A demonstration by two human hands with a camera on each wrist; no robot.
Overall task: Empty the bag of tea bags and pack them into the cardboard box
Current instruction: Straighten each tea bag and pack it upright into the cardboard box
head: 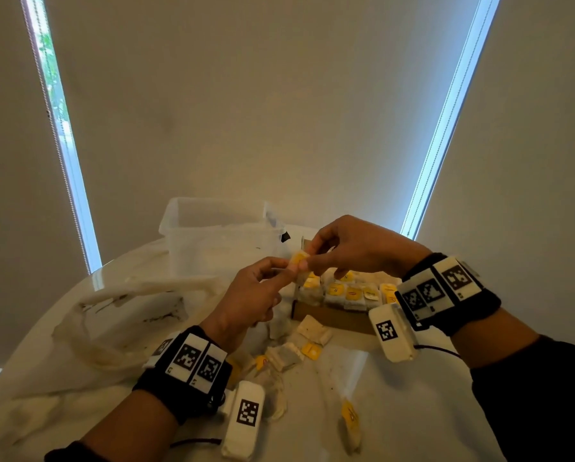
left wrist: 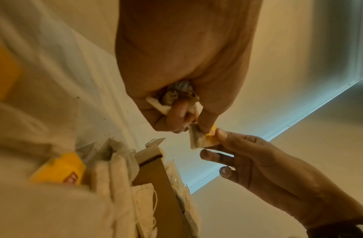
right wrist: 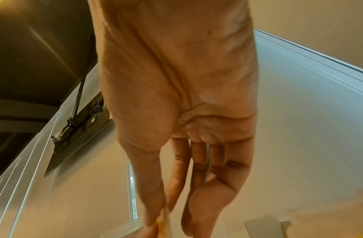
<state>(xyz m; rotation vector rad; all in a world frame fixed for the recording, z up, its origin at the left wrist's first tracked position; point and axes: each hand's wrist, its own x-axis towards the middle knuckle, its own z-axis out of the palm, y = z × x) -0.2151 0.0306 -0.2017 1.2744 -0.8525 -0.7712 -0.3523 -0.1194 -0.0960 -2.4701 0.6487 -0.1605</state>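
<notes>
Both hands are raised over the table and pinch one tea bag [head: 298,258] with a yellow tag between them. My left hand [head: 287,266] grips it from the left, my right hand [head: 307,261] from the right. In the left wrist view the left hand [left wrist: 201,128] pinches that tea bag [left wrist: 196,139], and its curled fingers also hold crumpled tea bags [left wrist: 176,95] in the palm. The right hand [left wrist: 219,134] pinches the yellow tag end. Thumb and forefinger of the right hand [right wrist: 161,215] are closed on the tag. The cardboard box [head: 332,316] below holds rows of tea bags [head: 352,293].
Loose tea bags [head: 314,330] and yellow tags [head: 311,350] lie on the white table [head: 412,411] in front of the box. A crumpled plastic bag [head: 129,311] lies at the left. A clear plastic tub [head: 219,235] stands behind. One tea bag [head: 351,425] lies near the front.
</notes>
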